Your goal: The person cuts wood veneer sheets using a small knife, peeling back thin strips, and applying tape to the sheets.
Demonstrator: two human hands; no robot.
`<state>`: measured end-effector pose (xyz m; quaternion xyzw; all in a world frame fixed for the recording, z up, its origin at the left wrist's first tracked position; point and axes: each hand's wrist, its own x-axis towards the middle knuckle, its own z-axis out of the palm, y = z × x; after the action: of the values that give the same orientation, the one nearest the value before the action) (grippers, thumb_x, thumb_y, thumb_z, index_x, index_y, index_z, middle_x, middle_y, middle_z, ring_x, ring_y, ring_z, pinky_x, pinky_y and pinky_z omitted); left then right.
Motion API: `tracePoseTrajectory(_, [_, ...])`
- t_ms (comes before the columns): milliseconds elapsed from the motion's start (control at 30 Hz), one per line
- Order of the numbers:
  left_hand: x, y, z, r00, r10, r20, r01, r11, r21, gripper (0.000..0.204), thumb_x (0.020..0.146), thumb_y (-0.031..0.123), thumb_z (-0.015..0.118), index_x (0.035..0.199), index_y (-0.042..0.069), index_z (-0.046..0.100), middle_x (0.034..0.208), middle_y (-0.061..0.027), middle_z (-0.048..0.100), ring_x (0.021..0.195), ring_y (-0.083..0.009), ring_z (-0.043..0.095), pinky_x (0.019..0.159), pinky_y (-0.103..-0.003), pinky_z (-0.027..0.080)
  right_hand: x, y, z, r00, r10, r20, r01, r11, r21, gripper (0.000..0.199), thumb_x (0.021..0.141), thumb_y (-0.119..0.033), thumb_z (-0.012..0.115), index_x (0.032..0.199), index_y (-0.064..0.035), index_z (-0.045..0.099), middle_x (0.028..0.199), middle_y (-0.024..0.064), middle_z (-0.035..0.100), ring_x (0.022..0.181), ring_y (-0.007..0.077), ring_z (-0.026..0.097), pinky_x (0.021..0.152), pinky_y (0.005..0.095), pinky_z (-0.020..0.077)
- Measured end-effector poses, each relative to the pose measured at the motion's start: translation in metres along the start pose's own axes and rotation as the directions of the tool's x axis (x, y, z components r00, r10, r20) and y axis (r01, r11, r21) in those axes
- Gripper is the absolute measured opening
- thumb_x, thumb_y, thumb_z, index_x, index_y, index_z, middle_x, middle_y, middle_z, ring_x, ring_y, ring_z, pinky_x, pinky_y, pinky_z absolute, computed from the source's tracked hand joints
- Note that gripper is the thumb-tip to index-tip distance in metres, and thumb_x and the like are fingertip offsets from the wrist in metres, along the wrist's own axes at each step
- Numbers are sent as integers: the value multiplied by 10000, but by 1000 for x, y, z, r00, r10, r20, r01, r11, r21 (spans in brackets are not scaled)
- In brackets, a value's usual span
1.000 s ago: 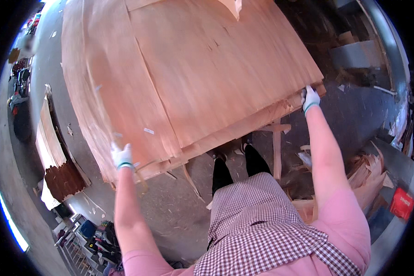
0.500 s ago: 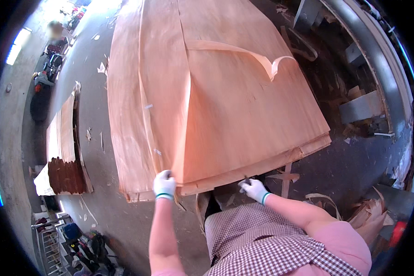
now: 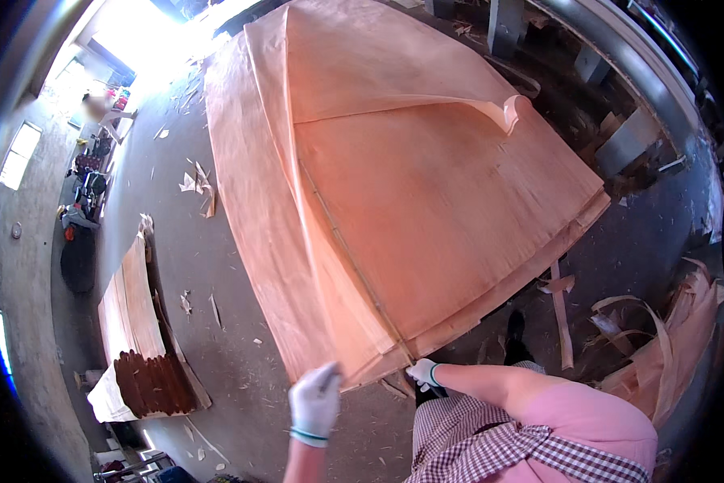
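Note:
A large stack of thin pinkish wood veneer sheets [image 3: 450, 217] spreads out in front of me. My left hand [image 3: 315, 402], in a white glove, is closed at the near left corner, on the edge of the top left veneer sheet [image 3: 257, 209]; motion blurs its fingertips. That sheet bulges up along a long fold. At the stack's near edge my gloved right hand [image 3: 424, 373] is closed around the lower end of a long, thin, brownish stick-like strip [image 3: 354, 266]. The strip runs away from me across the stack, beside the raised sheet.
A curled veneer strip [image 3: 510, 114] rises from the stack's right side. Left on the floor lies a smaller veneer pile [image 3: 132, 302] with a dark brown piece [image 3: 153, 382]. Veneer scraps [image 3: 668, 346] are heaped at right, near metal machinery [image 3: 632, 145]. A person [image 3: 108, 117] is far left.
My view has turned. The left hand has moved toward me with the sheet edge, and the right hand has come nearer to it. A long thin strip now shows across the stack.

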<state>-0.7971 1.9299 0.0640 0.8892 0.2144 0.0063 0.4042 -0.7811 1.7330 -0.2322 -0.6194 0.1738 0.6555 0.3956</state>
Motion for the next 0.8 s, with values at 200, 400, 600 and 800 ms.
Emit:
tracePoseTrajectory(200, [-28, -116, 39, 982, -7, 189, -104, 815, 569, 206, 866, 166, 555, 1047, 97, 625, 822, -130, 625, 747, -330, 642, 647, -422, 524, -29, -1, 25, 848, -387, -361, 171, 846, -505, 331, 896, -298, 497, 1070, -21, 548, 937, 233, 649, 792, 361, 665, 668, 466, 532])
tracePoseTrajectory(400, [-92, -254, 32, 703, -708, 75, 378, 460, 803, 508, 814, 322, 562, 1209, 11, 492, 1039, -212, 643, 976, -340, 638, 845, -442, 509, -47, -28, 23, 672, -646, -362, 194, 625, -756, 431, 841, -348, 606, 1081, -41, 422, 1008, 209, 591, 842, 410, 632, 720, 485, 514])
tracePoseTrajectory(600, [-146, -227, 97, 564, -653, 506, 325, 739, 591, 545, 828, 447, 518, 1216, 71, 589, 1196, -193, 602, 1129, -345, 566, 971, -394, 437, -42, -33, 3, 702, -649, -293, 243, 605, -758, 352, 779, -268, 612, 1024, -52, 480, 942, 204, 620, 829, 384, 636, 709, 472, 513])
tracePoseTrajectory(800, [-157, -172, 172, 619, -418, 665, 381, 900, 211, 453, 905, 395, 507, 1213, 71, 584, 1200, -149, 614, 1129, -309, 568, 957, -352, 442, -96, -61, 5, 412, -888, -204, 600, 433, -673, 242, 743, -250, 592, 857, -48, 521, 788, 222, 612, 758, 406, 614, 654, 486, 486])
